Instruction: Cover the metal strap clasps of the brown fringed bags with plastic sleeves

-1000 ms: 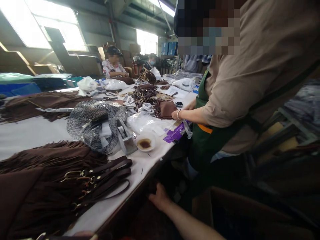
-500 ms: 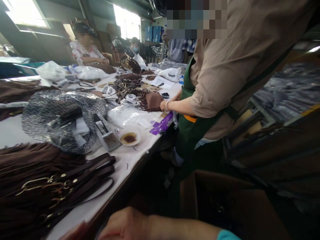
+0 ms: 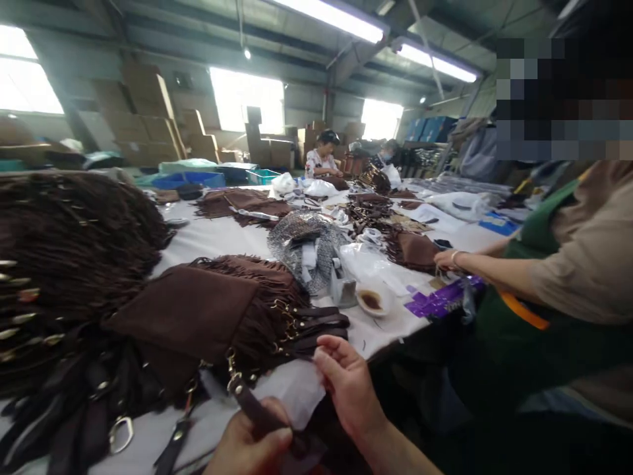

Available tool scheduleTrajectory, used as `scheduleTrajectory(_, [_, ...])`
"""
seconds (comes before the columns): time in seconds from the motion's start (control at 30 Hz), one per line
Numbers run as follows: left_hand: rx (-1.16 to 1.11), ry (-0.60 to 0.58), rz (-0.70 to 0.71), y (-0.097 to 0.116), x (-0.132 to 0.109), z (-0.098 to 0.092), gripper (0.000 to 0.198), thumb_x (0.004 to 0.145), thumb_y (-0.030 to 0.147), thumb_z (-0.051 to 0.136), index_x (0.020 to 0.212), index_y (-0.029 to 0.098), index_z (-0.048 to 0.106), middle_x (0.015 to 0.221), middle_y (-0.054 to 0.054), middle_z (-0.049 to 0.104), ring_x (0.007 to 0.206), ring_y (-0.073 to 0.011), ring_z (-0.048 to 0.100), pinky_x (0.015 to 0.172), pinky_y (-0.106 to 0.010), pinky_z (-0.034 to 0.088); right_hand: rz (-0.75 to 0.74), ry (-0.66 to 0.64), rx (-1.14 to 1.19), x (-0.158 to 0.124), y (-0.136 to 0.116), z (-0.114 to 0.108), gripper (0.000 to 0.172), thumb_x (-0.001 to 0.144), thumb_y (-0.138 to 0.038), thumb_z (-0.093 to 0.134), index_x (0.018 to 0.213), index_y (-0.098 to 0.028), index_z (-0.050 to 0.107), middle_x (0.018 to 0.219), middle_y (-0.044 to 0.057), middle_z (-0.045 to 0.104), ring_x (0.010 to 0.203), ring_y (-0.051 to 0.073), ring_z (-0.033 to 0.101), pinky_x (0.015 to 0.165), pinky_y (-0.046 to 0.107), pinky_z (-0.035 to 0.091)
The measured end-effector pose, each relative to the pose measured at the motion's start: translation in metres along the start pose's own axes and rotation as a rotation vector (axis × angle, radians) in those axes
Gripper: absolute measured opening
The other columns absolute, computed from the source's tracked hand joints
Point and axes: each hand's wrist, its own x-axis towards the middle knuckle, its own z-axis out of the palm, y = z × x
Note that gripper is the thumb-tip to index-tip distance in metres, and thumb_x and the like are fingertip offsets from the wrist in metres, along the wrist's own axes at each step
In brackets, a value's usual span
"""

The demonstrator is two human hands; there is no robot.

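Note:
My left hand (image 3: 252, 445) grips a dark brown leather strap (image 3: 257, 412) with a brass clasp, low in the view at the table's near edge. My right hand (image 3: 349, 382) pinches the edge of a thin white sheet (image 3: 297, 389) that lies under the strap. Just behind them rests a brown suede fringed bag (image 3: 190, 310), its straps and brass hardware (image 3: 306, 323) trailing toward my right hand.
A heap of fringed bags and buckled straps (image 3: 64, 264) fills the left. A small bowl of brown glue (image 3: 372, 300), a patterned plastic bag (image 3: 301, 241) and purple wrappers (image 3: 438, 300) lie mid-table. A co-worker in a green apron (image 3: 558, 277) stands close on the right.
The view swung left and up onto the table. My right hand rose from below the table edge to the white sheet, and my left hand came into view gripping the strap.

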Motion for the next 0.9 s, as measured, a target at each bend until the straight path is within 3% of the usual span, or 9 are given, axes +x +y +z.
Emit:
scheduleTrajectory(0.1, [0.096, 0.085, 0.082, 0.001, -0.006, -0.014, 0.028, 0.061, 0.036, 0.083, 0.064, 0.016, 0.063, 0.059, 0.001, 0.061, 0.058, -0.0136, 0.055, 0.058, -0.025, 0.042, 0.087, 0.059, 0.112, -0.012, 0.007, -0.002, 0.04, 0.074, -0.044, 0.074, 0.104, -0.02, 0.062, 0.075, -0.001, 0.058, 0.058, 0.009, 0.048, 0.054, 0.021, 0.038])
scheduleTrajectory(0.27, [0.043, 0.085, 0.057, -0.007, -0.011, -0.029, 0.027, 0.064, 0.037, 0.08, 0.07, 0.018, 0.063, 0.064, -0.001, 0.064, 0.062, -0.0175, 0.059, 0.061, -0.03, 0.046, 0.14, -0.342, -0.201, -0.038, 0.012, 0.011, 0.044, 0.079, -0.057, 0.064, 0.09, -0.015, 0.066, 0.076, 0.004, 0.058, 0.068, 0.015, 0.05, 0.064, 0.026, 0.041])
scheduleTrajectory(0.4, [0.114, 0.097, 0.14, -0.001, -0.015, -0.035, 0.025, 0.061, 0.035, 0.082, 0.07, 0.017, 0.066, 0.073, -0.003, 0.067, 0.071, -0.0205, 0.062, 0.069, -0.032, 0.049, -0.061, -0.223, -0.622, -0.037, 0.011, 0.027, 0.035, 0.084, -0.043, 0.061, 0.063, -0.015, 0.058, 0.067, 0.001, 0.051, 0.066, 0.014, 0.045, 0.062, 0.025, 0.036])
scheduleTrajectory(0.47, [0.185, 0.163, 0.152, 0.015, -0.021, -0.04, 0.023, 0.061, 0.033, 0.082, 0.072, 0.017, 0.069, 0.085, -0.004, 0.068, 0.078, -0.0213, 0.063, 0.071, -0.032, 0.05, -0.143, -0.185, -0.848, -0.033, 0.011, 0.028, 0.035, 0.084, -0.036, 0.059, 0.057, -0.015, 0.055, 0.063, 0.0, 0.049, 0.064, 0.013, 0.044, 0.06, 0.025, 0.034])
scheduleTrajectory(0.57, [0.245, 0.266, 0.174, 0.047, -0.033, -0.046, 0.022, 0.066, 0.034, 0.079, 0.079, 0.018, 0.071, 0.086, -0.003, 0.07, 0.082, -0.0212, 0.063, 0.077, -0.032, 0.049, -0.17, -0.253, -1.067, -0.033, 0.013, 0.027, 0.028, 0.08, -0.026, 0.063, 0.055, -0.015, 0.057, 0.062, 0.0, 0.053, 0.064, 0.013, 0.049, 0.06, 0.024, 0.033])
scheduleTrajectory(0.7, [0.325, 0.373, 0.294, 0.07, -0.035, -0.044, 0.023, 0.069, 0.037, 0.076, 0.082, 0.018, 0.071, 0.08, -0.004, 0.072, 0.08, -0.0205, 0.063, 0.079, -0.032, 0.048, -0.123, -0.358, -1.114, -0.042, 0.015, 0.031, 0.018, 0.078, -0.02, 0.063, 0.061, -0.015, 0.066, 0.065, 0.0, 0.059, 0.064, 0.012, 0.054, 0.06, 0.022, 0.035])
scheduleTrajectory(0.9, [0.413, 0.412, 0.309, 0.05, -0.024, -0.028, 0.024, 0.068, 0.04, 0.076, 0.081, 0.02, 0.072, 0.083, -0.003, 0.074, 0.083, -0.0214, 0.066, 0.081, -0.032, 0.049, -0.093, -0.359, -1.115, -0.046, 0.013, 0.033, 0.018, 0.078, -0.026, 0.065, 0.064, -0.015, 0.069, 0.064, 0.001, 0.062, 0.061, 0.012, 0.053, 0.057, 0.023, 0.033])
